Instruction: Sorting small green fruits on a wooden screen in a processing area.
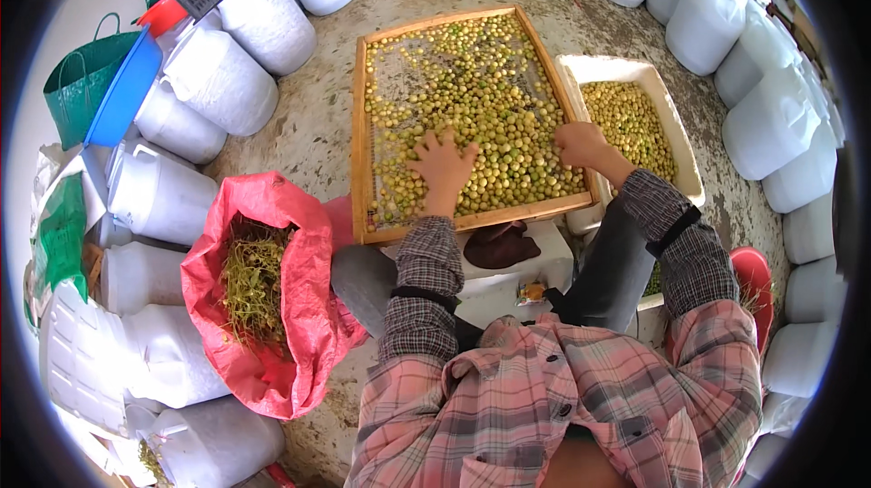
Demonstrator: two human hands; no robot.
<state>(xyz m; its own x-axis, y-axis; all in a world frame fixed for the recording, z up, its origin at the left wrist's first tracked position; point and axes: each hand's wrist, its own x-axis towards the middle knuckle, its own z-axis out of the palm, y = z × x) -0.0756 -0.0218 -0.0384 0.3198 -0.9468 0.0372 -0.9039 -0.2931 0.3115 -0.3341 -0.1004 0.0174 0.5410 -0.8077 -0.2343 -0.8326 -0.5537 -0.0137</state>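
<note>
Many yellowish fruits [490, 125] beneath the left grip [445, 167]

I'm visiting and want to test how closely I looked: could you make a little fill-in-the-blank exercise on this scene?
1. The person's ____ hand is spread over round yellow-green fruits.
2. The right hand is at the edge of the tray, whose frame is made of ____.
3. The white box beside the tray holds more ____.

Missing words: left; wood; fruits.
</note>
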